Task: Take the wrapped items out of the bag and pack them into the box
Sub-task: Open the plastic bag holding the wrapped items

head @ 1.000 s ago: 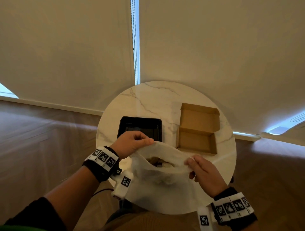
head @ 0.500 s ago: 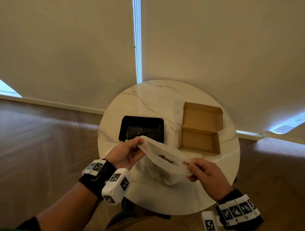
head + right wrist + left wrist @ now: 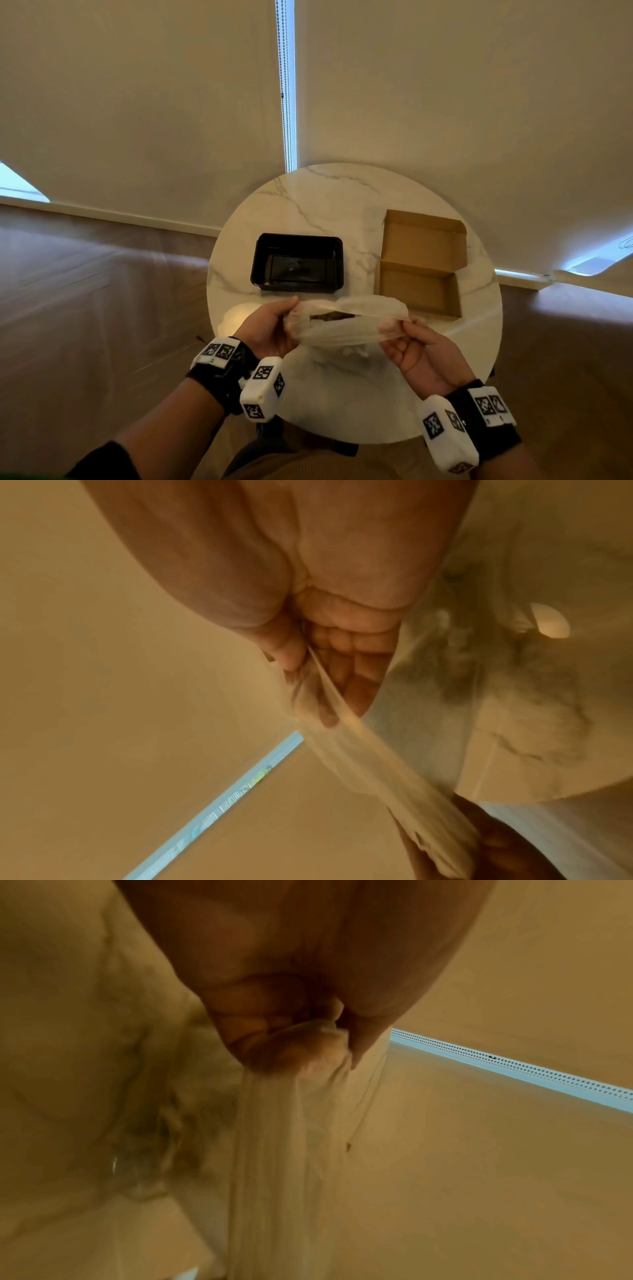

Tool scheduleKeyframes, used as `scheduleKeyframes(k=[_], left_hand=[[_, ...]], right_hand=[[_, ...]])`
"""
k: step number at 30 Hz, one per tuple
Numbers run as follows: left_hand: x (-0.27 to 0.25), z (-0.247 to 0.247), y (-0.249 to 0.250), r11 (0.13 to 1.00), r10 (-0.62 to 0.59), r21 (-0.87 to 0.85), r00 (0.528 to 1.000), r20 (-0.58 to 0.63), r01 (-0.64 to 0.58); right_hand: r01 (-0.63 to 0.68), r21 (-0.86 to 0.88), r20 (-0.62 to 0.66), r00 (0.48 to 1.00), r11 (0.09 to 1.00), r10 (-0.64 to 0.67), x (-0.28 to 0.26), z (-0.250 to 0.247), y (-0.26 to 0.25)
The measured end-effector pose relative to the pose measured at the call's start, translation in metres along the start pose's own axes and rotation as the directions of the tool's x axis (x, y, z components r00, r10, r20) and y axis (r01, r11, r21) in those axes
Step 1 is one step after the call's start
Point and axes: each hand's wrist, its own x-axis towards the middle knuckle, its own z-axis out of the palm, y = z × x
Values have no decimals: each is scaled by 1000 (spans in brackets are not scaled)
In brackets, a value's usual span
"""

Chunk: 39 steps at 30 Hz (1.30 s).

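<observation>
Hands (image 3: 265, 330) (image 3: 423, 356) pinch bag (image 3: 346, 323); head view shows box (image 3: 423, 263).

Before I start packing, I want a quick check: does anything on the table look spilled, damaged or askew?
Nothing stands out. The cardboard box sits open and squarely beside the black tray. Both hands hold the thin white bag by its rim, intact, above the table.

The bag (image 3: 346, 323), slack and wide-mouthed a second ago, is now stretched taut between the left hand (image 3: 265, 329) and right hand (image 3: 419, 356). Its mouth narrows to a slit, seemingly lifted higher above the table (image 3: 308, 205).
</observation>
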Motion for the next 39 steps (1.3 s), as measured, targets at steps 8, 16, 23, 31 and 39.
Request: scheduleKeyframes(k=[8,16,23,31,39], left_hand=[[5,2,5,999,51,6,993,-109,-50],[2,7,3,1000,-4,-29,984,-179,-1],[-11,4,4,987,44,151,999,30,-48],[-15,-8,-20,718,227,689,970,-91,-103],[-12,8,-2,-92,590,986,791,165,-137]], right_hand=[[-88,-284,-18,996,955,87,6,5,26],[-51,32,110,993,998,48,3,-11,19],[-32,38,54,998,999,30,5,-17,15],[184,-625,105,983,759,-151,10,-23,15],[258,-965,251,880,-36,-403,13,-1,13]])
